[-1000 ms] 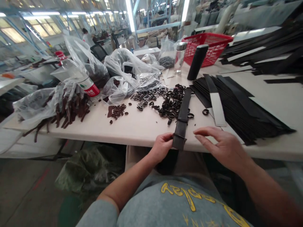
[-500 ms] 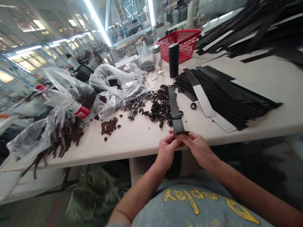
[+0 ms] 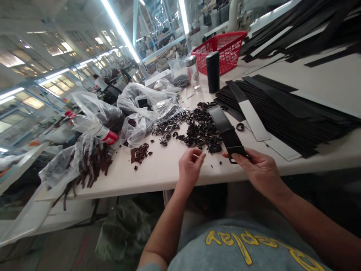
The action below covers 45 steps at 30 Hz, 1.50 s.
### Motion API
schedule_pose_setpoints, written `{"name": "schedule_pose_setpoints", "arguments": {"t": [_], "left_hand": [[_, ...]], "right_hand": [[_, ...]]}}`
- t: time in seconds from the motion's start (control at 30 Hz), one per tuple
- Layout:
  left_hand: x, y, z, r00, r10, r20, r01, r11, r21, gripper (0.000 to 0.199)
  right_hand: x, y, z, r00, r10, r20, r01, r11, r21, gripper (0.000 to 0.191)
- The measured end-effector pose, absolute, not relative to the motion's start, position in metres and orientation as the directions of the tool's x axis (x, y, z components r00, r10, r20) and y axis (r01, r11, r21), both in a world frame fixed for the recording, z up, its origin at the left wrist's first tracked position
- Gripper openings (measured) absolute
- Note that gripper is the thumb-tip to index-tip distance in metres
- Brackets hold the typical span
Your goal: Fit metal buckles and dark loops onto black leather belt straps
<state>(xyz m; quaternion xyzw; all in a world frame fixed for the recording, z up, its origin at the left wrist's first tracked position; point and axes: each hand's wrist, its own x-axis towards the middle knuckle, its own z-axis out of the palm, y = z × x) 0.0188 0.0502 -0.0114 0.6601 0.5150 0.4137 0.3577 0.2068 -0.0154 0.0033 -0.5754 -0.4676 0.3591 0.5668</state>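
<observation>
My right hand (image 3: 261, 169) grips a black leather belt (image 3: 227, 128) by its near end, thumb on top. A dark metal buckle (image 3: 233, 160) shows at that end, and the strap slants away over the table. Left of it, my left hand (image 3: 190, 165) is off the belt above the table edge, fingers loosely curled, thumb and forefinger apart, with nothing seen between them. Just beyond both hands lies a pile of black belt loops (image 3: 200, 130), partly covered by the belt. Small metal buckles (image 3: 166, 130) are heaped beside that pile.
Stacked black strips (image 3: 270, 116) lie to the right. A black tumbler (image 3: 213, 73), a glass jar (image 3: 193, 73) and a red basket (image 3: 220, 51) stand behind. Leftward are plastic bags (image 3: 135, 98), small brown rings (image 3: 141, 151), a bottle (image 3: 97, 130) and brown straps (image 3: 91, 158).
My left hand has let go of the belt's buckle end and moved away to the left. My right hand has shifted right with the belt, which now tilts. The camera view has turned slightly left.
</observation>
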Motion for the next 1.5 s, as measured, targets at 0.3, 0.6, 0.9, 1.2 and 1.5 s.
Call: {"name": "schedule_pose_setpoints", "arguments": {"t": [0.3,0.6,0.9,1.2,1.5], "left_hand": [[0.02,0.091,-0.015,0.246,0.94,0.237,0.474,-0.33,0.817,0.001],[0.042,0.055,0.003,0.272,0.962,-0.017,-0.088,0.042,0.995,0.039],[0.045,0.05,0.009,0.32,0.947,0.031,-0.041,-0.019,0.999,0.023],[0.036,0.044,0.011,0.456,0.889,0.041,-0.105,0.008,0.994,0.035],[0.043,0.043,0.01,0.441,0.882,0.166,-0.038,-0.166,0.985,0.021]], "right_hand": [[0.202,-0.013,-0.01,0.22,0.972,0.077,0.071,0.063,-0.995,0.033],[0.201,-0.011,-0.006,0.141,0.984,0.109,0.234,0.074,-0.97,0.031],[0.198,-0.015,-0.001,0.091,0.988,0.123,0.327,0.087,-0.941,0.025],[0.204,-0.016,-0.003,0.071,0.992,0.109,0.27,0.086,-0.959,0.027],[0.204,-0.018,-0.009,0.035,0.995,0.09,0.199,0.082,-0.977,0.027]]}}
